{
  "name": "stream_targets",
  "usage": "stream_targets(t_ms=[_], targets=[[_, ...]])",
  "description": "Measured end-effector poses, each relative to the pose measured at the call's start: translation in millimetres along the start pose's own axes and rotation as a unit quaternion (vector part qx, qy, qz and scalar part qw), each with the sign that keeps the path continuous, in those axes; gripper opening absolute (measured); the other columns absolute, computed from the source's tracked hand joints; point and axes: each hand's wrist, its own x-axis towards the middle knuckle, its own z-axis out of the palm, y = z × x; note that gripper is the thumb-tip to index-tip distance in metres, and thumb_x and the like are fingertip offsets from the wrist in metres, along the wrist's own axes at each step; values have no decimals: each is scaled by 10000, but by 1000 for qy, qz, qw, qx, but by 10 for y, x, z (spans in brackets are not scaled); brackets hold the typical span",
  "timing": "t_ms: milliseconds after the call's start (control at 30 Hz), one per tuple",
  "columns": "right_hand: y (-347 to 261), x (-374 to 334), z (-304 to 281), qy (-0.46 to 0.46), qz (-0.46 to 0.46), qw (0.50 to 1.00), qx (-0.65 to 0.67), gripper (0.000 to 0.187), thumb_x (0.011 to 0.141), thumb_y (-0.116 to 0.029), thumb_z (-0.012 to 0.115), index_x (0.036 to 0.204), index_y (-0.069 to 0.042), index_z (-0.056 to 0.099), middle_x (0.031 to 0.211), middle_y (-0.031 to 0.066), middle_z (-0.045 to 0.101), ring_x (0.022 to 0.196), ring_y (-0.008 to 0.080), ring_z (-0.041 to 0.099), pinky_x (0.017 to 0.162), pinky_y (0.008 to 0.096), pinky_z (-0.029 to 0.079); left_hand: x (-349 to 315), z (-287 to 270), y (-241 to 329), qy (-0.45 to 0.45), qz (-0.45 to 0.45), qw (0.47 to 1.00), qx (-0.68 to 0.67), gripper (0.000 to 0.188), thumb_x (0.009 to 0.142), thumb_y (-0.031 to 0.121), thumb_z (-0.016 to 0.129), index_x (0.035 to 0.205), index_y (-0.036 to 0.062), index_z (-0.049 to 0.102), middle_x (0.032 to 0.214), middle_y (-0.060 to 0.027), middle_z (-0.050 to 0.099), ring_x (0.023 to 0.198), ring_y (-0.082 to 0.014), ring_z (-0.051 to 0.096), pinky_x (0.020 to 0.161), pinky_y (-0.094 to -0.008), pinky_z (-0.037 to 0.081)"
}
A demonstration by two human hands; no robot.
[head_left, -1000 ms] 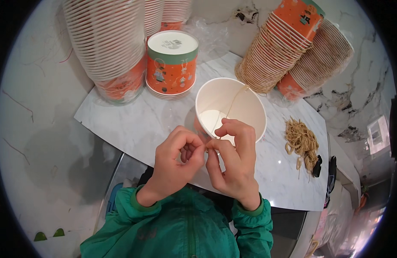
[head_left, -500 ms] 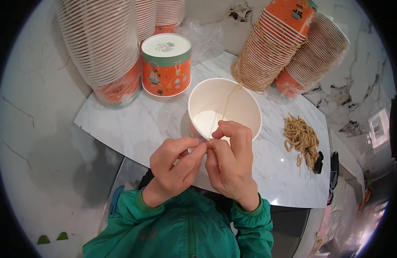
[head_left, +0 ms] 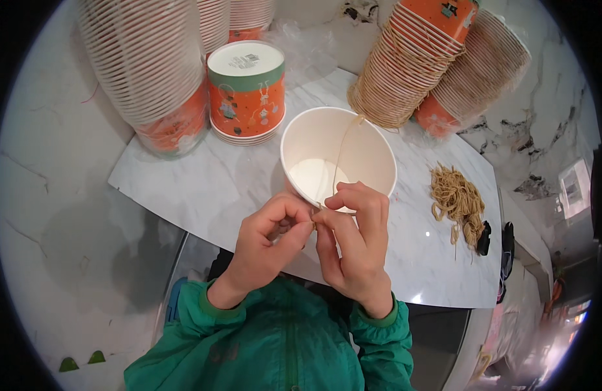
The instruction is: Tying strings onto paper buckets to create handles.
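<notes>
A large white-lined paper bucket stands open-topped in front of me, its mouth tilted toward me. A thin tan string runs from its far rim down across the opening to the near rim. At that near rim my left hand pinches the string, thumb against curled fingers. My right hand is closed beside it, thumb and forefinger pinching the string too, the other fingers bent over the rim. The fingertips of both hands meet there. Any knot between them is too small to make out.
Upside-down orange and green paper buckets stand at the left, beside tall wrapped stacks. On the right lean a string-wound bucket stack and a wrapped stack. A pile of tan string lies near a black object on the marble table.
My left fingers have curled inward from a straighter pinch, and that hand has turned slightly. The right hand stays nearly in place. The view has shifted a little.
</notes>
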Motion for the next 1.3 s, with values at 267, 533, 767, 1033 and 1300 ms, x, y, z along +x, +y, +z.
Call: stream_targets(t_ms=[267,533,767,1033,1300], targets=[[-59,-121,-47,75,67,995,-2,286,721,25,770,992,-50,717,1118,123,625,1094,366,600,997,555,462,26,55,-3,-26,-112,972,-204,72,1025,97,619,1033,31,646,871,21,612,765,-59,542,699,-233,433],[-106,-166,-157,45,79,996,-2,247,752,-8,784,981,-74,719,1101,79,642,1120,337,607,1096,576,379,22,109,22,-30,-90,978,-185,73,1018,92,639,1059,35,657,932,15,650,790,-59,556,714,-227,441],[-17,-174,-202,30,98,994,35,192,771,12,767,925,-72,691,1088,79,629,1146,343,610,1133,603,351,53,135,78,-36,-16,998,-51,26,989,13,643,1000,-2,661,963,6,673,798,-50,570,731,-223,466],[10,-198,-208,44,119,990,55,181,756,33,750,901,-48,678,1092,104,588,1161,366,579,1098,633,389,81,221,40,52,161,968,188,93,902,-68,692,965,-7,663,901,-31,654,696,-56,539,604,-218,427],[47,-227,-280,33,140,984,101,180,766,29,751,912,-51,684,1111,105,585,1179,365,565,1125,638,378,23,166,128,11,-66,994,-84,48,968,-24,616,997,-8,650,903,-42,662,724,-76,561,639,-229,448]])
